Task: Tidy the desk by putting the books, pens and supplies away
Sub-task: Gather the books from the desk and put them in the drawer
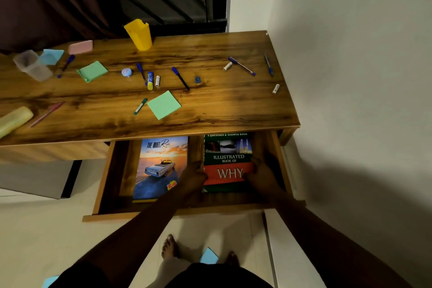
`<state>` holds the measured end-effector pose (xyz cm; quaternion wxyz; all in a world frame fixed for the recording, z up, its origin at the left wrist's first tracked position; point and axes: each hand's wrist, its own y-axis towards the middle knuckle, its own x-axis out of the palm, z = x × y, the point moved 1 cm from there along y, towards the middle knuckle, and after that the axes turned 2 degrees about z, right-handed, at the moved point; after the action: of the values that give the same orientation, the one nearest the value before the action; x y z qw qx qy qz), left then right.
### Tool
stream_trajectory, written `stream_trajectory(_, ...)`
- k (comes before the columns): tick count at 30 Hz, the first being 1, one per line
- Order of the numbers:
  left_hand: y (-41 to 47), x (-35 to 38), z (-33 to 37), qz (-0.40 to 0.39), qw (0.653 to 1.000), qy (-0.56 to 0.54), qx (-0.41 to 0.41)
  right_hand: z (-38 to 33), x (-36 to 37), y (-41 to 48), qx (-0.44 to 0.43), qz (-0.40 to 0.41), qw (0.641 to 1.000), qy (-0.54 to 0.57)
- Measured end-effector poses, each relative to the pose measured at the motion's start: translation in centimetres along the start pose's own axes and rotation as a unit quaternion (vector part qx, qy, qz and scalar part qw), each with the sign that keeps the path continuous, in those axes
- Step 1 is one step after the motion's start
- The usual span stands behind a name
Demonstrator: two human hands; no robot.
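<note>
Car book (161, 166), at 9 o'clock in the drawer (102, 182): "THE QUIET Ride" across the cover's 12 o'clock edge, the last word in script.
Car book badge: red-and-yellow mark at the cover's 5 o'clock corner, lettering too blurred to read.
Green book (228, 159), at 3 o'clock in the drawer: "A QUESTION & ANSWER BOOK" in small white capitals along its 12 o'clock edge.
Green book title: "ILLUSTRATED BOOK OF" in white at the centre; "WHY" in large pale letters on the red band toward 6 o'clock.
Glue stick (150, 80) on the desk: print too small to read.
</note>
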<state>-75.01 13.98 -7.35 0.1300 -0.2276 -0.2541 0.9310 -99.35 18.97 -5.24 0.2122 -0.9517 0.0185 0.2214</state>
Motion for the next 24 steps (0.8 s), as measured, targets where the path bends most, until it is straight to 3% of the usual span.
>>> stream_trajectory(5,-4.2,-2.2,-0.3,0.000,0.988,0.116,0.102,-1.4,1.4,-2.8,-0.088,-0.035,0.987,-0.128)
stream_trajectory(11,-9.6,-4.2,-2.4,-0.007,0.971,0.206,0.121,-2.2,3.8,-5.5,-0.191,-0.166,0.943,-0.217)
stream_trajectory(16,-12.3,-6.3,-3.7,-0.033,0.936,0.303,0.179,-1.9,4.4,-5.8,-0.228,-0.185,0.919,-0.264)
stream_trajectory(19,-12.0,-7.5,-5.1,0.008,0.916,0.354,0.186,-2.1,4.5,-5.6,-0.237,-0.182,0.914,-0.276)
stream_trajectory(24,-10.9,-7.8,-5.3,0.021,0.918,0.350,0.185,-2.8,4.5,-4.7,-0.233,-0.201,0.901,-0.306)
